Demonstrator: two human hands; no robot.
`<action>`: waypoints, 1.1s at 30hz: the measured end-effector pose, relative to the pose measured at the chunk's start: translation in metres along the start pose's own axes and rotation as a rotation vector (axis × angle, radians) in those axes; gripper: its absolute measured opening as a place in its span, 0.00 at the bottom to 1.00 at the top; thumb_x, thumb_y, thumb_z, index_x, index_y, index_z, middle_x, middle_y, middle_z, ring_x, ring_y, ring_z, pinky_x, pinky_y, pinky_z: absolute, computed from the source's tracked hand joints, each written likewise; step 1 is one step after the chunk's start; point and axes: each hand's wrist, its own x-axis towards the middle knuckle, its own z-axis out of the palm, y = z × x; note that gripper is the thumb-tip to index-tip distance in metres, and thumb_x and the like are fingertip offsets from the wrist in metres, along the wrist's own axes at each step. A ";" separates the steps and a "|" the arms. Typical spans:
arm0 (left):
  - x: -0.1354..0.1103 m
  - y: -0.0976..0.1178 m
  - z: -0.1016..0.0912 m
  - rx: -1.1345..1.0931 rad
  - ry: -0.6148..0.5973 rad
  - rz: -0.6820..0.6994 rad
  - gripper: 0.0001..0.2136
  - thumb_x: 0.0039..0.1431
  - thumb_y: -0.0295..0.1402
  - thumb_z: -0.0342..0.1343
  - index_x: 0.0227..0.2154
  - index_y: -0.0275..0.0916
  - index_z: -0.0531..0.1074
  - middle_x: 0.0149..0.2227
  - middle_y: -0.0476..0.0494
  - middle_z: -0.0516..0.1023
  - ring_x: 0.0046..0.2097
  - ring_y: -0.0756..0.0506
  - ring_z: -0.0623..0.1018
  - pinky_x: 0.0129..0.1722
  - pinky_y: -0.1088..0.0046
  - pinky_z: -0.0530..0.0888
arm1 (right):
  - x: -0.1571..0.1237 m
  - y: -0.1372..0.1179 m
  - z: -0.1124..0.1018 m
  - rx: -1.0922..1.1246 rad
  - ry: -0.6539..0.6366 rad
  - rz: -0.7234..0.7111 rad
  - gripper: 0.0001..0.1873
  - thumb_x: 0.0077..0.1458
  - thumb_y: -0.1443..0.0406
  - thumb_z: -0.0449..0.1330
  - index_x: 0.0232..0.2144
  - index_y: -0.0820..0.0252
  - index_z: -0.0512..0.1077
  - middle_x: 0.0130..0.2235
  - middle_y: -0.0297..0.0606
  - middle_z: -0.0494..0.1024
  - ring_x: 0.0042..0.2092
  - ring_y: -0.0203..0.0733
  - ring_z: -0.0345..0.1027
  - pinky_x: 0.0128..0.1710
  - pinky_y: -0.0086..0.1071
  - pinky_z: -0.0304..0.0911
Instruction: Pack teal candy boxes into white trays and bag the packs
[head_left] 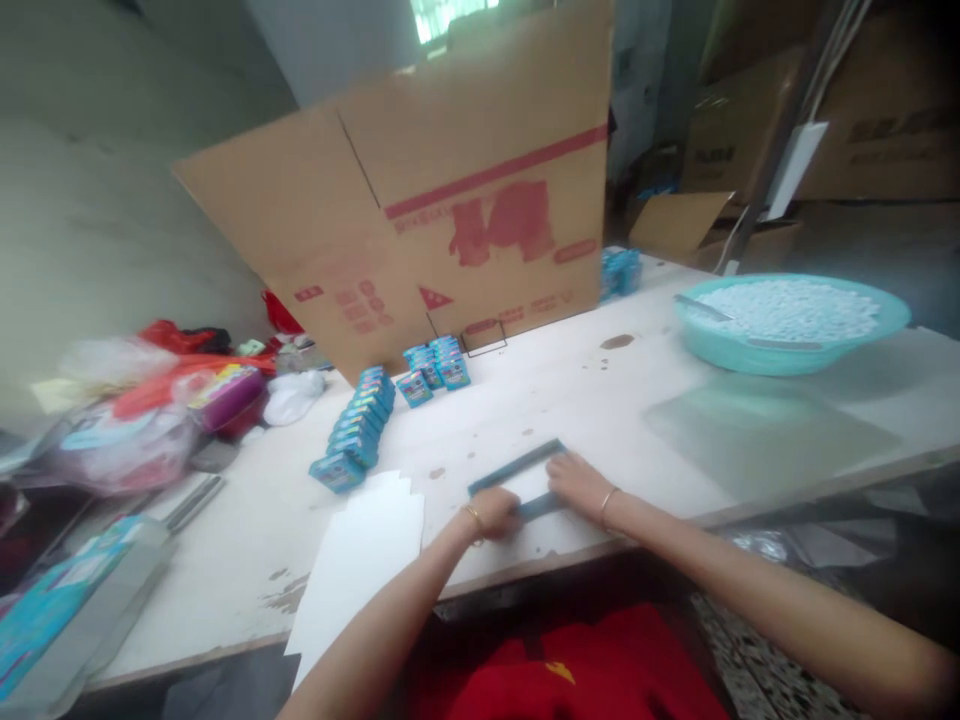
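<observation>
A flat blue-grey rectangular frame [516, 470] lies on the white table [585, 400] near its front edge. My left hand [491, 513] is closed on the frame's near left corner. My right hand [574, 480] rests on the frame's right end with fingers curled over it. Both wrists carry thin bangles. A stack of white sheets [360, 560] lies just left of my left hand, hanging over the table's edge.
Rows of small blue boxes [360, 425] stand behind the sheets, with more [436, 365] in front of a big upright cardboard sheet [450, 200]. A teal basin of white pieces [787, 320] sits at the right. Bags and clutter [150, 410] fill the left.
</observation>
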 end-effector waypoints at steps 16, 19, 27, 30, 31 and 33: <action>0.103 -0.181 -0.129 0.188 0.620 -0.150 0.36 0.50 0.42 0.59 0.60 0.37 0.54 0.62 0.32 0.57 0.65 0.33 0.53 0.60 0.51 0.55 | 0.061 -0.028 0.087 0.323 0.569 0.666 0.37 0.61 0.67 0.42 0.65 0.64 0.25 0.64 0.50 0.52 0.66 0.52 0.34 0.62 0.57 0.37; 0.153 -0.223 -0.158 0.265 0.492 -0.229 0.47 0.44 0.46 0.61 0.63 0.38 0.45 0.66 0.35 0.45 0.66 0.32 0.42 0.61 0.48 0.48 | 0.086 -0.008 0.089 0.315 0.561 0.647 0.39 0.56 0.75 0.38 0.64 0.57 0.23 0.64 0.42 0.54 0.66 0.48 0.35 0.63 0.57 0.36; 0.226 -0.266 -0.168 0.344 0.286 -0.211 0.52 0.40 0.52 0.59 0.64 0.34 0.42 0.66 0.27 0.41 0.66 0.30 0.41 0.60 0.43 0.39 | 0.126 0.015 0.070 0.377 0.546 0.634 0.36 0.58 0.73 0.40 0.65 0.52 0.32 0.66 0.33 0.48 0.67 0.44 0.32 0.64 0.55 0.35; 0.219 -0.260 -0.159 0.372 0.361 -0.199 0.46 0.43 0.49 0.58 0.62 0.33 0.47 0.65 0.26 0.46 0.66 0.30 0.46 0.60 0.44 0.37 | 0.132 0.017 0.068 0.386 0.549 0.615 0.35 0.59 0.72 0.40 0.65 0.52 0.33 0.66 0.32 0.47 0.67 0.45 0.31 0.64 0.56 0.36; 0.216 -0.257 -0.157 0.387 0.391 -0.187 0.44 0.43 0.48 0.58 0.61 0.34 0.49 0.64 0.26 0.50 0.65 0.31 0.49 0.60 0.44 0.36 | 0.134 0.018 0.068 0.385 0.548 0.602 0.35 0.59 0.72 0.40 0.65 0.52 0.33 0.66 0.32 0.47 0.67 0.45 0.31 0.64 0.56 0.36; 0.212 -0.253 -0.157 0.410 0.442 -0.159 0.43 0.42 0.47 0.59 0.61 0.36 0.51 0.60 0.27 0.58 0.62 0.30 0.56 0.60 0.46 0.38 | 0.135 0.018 0.069 0.387 0.542 0.587 0.35 0.59 0.72 0.40 0.65 0.53 0.34 0.66 0.33 0.47 0.67 0.45 0.32 0.64 0.55 0.36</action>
